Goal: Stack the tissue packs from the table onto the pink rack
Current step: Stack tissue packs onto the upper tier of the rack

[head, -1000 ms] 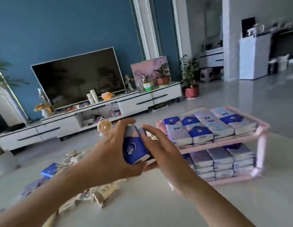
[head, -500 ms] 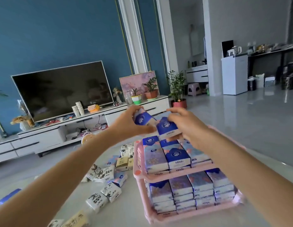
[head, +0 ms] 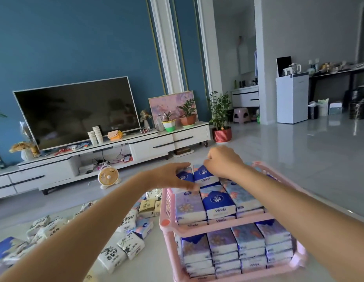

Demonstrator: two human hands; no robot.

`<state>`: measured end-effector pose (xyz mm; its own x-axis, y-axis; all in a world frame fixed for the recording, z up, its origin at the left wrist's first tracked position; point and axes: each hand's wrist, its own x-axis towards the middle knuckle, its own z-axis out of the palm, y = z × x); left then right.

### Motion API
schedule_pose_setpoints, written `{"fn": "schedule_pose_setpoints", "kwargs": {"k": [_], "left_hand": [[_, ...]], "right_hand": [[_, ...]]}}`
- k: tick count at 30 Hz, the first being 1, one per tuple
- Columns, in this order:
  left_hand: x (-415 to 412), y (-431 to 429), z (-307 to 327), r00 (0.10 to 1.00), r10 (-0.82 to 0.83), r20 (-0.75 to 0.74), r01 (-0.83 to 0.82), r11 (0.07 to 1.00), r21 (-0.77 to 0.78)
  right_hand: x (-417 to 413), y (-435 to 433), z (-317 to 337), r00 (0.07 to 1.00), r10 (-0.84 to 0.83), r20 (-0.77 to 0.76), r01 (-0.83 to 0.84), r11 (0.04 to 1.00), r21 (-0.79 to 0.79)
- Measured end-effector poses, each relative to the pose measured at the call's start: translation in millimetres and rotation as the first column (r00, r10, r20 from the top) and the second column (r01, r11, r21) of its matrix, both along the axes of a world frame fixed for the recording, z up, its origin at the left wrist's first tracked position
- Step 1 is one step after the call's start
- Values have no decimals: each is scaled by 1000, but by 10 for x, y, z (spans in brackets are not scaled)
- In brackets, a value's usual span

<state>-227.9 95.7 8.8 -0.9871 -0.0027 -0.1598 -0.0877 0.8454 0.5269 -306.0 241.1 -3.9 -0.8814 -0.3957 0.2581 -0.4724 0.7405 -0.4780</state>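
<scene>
Progress: well past half, my read. Pink rack (head: 165,222): lower shelf is full, packs stacked several deep. Upper shelf: front row is covered, with a second layer visible at the front edge. Back row is being filled now. Left to do: many loose packs (head: 128,245) scattered on the table (head: 156,267) left of the rack, so plenty of trips remain.

Current pair: left pack (head: 185,176) and right pack (head: 204,176) sit side by side, touching, at the back-left of the rack's upper shelf. Can't tell if they're fully seated.

Left hand (head: 171,177) wraps the left pack, thumb on the near side, fingers curled over the far side. Right hand (head: 221,161) is on the right pack's far end, fingers curled down onto it. Fingertips are hidden, but it reads as a grip, not a press.
</scene>
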Motion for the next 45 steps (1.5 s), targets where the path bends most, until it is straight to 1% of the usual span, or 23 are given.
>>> {"fn": "schedule_pose_setpoints", "kwargs": {"k": [3, 5, 7, 12, 13, 15, 17, 18, 21, 23, 25, 27, 29, 30, 31, 34, 35, 36, 38, 40, 42, 43, 45], "left_hand": [[-6, 0, -69, 998, 52, -46, -49, 996, 80], [-31, 21, -154, 990, 88, -112, -83, 995, 50], [-54, 52, -236, 978, 110, -177, -112, 994, -1], [-82, 109, -318, 961, 141, -237, -149, 989, -16], [-40, 113, -286, 952, 146, -270, -147, 989, 15], [116, 45, -160, 894, 242, -377, -183, 966, 185], [339, -179, -77, 788, 398, -470, -234, 900, 369], [474, -339, -76, 741, 460, -489, -265, 870, 416], [964, -814, -259, 688, 554, -469, -348, 819, 457], [1306, -1077, -474, 639, 633, -437, -412, 761, 501], [1556, -1260, -719, 578, 700, -419, -493, 709, 505], [1731, -1379, -1006, 538, 739, -405, -562, 673, 481], [1813, -1420, -1293, 489, 761, -425, -577, 648, 496], [1834, -1415, -1423, 435, 779, -451, -574, 626, 528], [1863, -1410, -1544, 356, 803, -478, -575, 591, 566], [1967, -1525, -1862, 21, 848, -530, -606, 432, 668], [2014, -1605, -1909, -69, 841, -537, -619, 386, 684], [2062, -1708, -1927, -134, 829, -543, -625, 355, 695], [2150, -1931, -1849, -219, 824, -523, -628, 291, 722], [2256, -2159, -1779, -279, 802, -528, -633, 260, 729], [2309, -2292, -1796, -308, 759, -574, -658, 266, 705], [2314, -2305, -1843, -295, 740, -604, -685, 277, 674], [2279, -2259, -1972, -196, 713, -674, -731, 351, 585]], "right_hand": [[2, -6, -49, 999, 47, -14, -46, 996, 82], [-5, -3, -81, 995, 95, 21, -96, 994, 55], [-3, 8, -98, 992, 127, 10, -128, 991, 46], [13, 48, -93, 985, 135, -107, -121, 984, 127], [47, 67, -74, 980, 144, -136, -131, 986, 102], [141, 108, -20, 960, 181, -212, -183, 983, 13], [288, 138, 33, 929, 231, -290, -268, 959, -92], [383, 138, 46, 908, 249, -336, -310, 940, -142], [793, 64, 37, 829, 276, -487, -452, 843, -290], [1134, -34, -10, 775, 345, -529, -566, 751, -340], [1430, -153, -112, 732, 461, -502, -659, 668, -346], [1657, -363, -275, 706, 571, -419, -707, 602, -370], [1795, -596, -488, 721, 632, -285, -683, 581, -443], [1827, -700, -603, 737, 643, -208, -650, 591, -478], [1845, -796, -714, 752, 646, -130, -613, 614, -498], [1859, -1017, -1035, 773, 632, 61, -525, 690, -498], [1869, -1080, -1108, 772, 628, 102, -512, 709, -485], [1881, -1145, -1165, 766, 629, 136, -509, 721, -470], [1891, -1298, -1230, 748, 638, 185, -519, 735, -435], [1876, -1534, -1284, 751, 624, 218, -512, 758, -404], [1774, -1814, -1333, 799, 560, 217, -464, 806, -368], [1685, -1954, -1350, 840, 506, 195, -424, 837, -345], [1380, -2191, -1414, 929, 348, 128, -303, 911, -281]]}}
